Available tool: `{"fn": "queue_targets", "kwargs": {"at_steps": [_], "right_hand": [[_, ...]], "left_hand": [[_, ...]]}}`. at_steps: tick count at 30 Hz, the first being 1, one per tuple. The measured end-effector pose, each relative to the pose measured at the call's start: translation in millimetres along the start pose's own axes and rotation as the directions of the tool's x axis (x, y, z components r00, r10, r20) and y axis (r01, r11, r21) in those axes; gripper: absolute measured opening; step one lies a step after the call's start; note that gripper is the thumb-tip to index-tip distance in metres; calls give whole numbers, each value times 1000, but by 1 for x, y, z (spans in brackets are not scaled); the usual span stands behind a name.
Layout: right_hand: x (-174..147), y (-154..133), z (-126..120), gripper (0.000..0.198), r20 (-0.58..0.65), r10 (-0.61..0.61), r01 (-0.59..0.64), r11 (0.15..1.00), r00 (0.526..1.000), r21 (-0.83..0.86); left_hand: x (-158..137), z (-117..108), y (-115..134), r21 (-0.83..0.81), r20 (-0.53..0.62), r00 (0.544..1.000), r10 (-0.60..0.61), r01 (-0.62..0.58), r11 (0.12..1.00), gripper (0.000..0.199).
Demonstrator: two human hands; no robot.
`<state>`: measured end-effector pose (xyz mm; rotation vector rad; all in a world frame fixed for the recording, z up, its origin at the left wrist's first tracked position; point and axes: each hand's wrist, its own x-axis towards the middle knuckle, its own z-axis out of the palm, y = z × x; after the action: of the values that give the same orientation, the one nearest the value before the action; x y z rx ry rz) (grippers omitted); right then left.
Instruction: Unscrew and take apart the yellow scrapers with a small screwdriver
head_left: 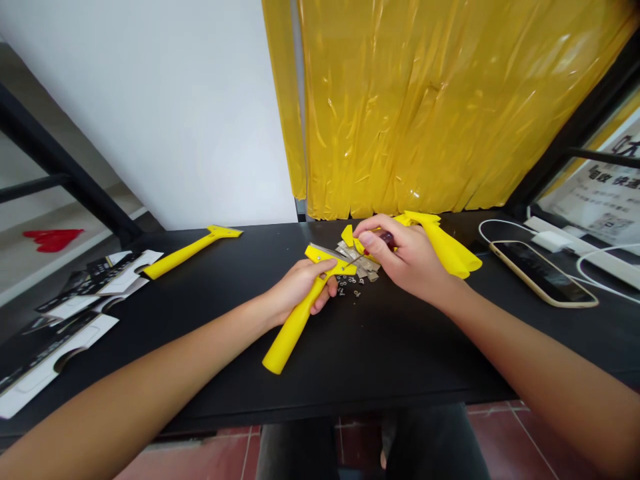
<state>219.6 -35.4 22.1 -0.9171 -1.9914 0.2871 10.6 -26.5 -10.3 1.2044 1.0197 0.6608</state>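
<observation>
My left hand [305, 287] is closed round a yellow scraper [295, 323] near its head, the handle slanting down toward me. A screwdriver [379, 243] with a dark red handle is gripped in my right hand [405, 257], its thin shaft reaching to the scraper's head near a screw. Just behind and below the head lie several flat metal pieces [369, 267] in a heap, with small nuts and screws [342, 285] scattered on the black table [380, 353]. More yellow scraper parts [450, 250] sit behind my right hand, which partly hides them.
Another yellow scraper [187, 255] lies at the left. Printed black-and-white cards [70, 333] are piled at the far left. A phone [543, 273] rests at the right beside a white power strip [590, 247] and cable. Yellow film [425, 100] and a white panel [165, 113] stand behind the table.
</observation>
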Motion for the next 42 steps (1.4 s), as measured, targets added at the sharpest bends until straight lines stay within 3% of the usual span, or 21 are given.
{"fn": "queue_targets", "kwargs": {"at_steps": [6,12,17,21,28,34,37,39,42], "right_hand": [[2,3,-2,24,-11,-34,34,999,999,11],[3,6,-4,14,-25,29,-30,999,999,-38],[3,2,-7,37,30,-63,64,997,998,-34],[4,1,-7,17,10,3,-2,999,1000,-49],[5,2,-4,29,21,-54,54,998,998,12],[7,5,-3,15,19,-34,33,997,999,70],[7,9,-3,19,33,-11,8,996,999,85],[6,10,-2,22,2,6,-6,996,1000,92],[4,9,1,24,-138,37,-13,985,990,172]], "left_hand": [[0,0,1,14,5,1000,-2,2,1000,54],[1,-1,-1,16,-1,1000,-4,4,1000,53],[2,-2,-2,20,9,1000,5,-5,1000,53],[2,-2,-2,17,1,1000,3,-3,1000,52],[0,0,0,36,-17,1000,-5,6,999,50],[0,0,0,28,-23,1000,-16,17,999,46],[0,-1,1,9,-12,1000,-12,12,1000,43],[0,-1,2,-25,10,1000,-19,20,999,43],[0,1,2,-108,7,1000,-6,7,994,35]]}}
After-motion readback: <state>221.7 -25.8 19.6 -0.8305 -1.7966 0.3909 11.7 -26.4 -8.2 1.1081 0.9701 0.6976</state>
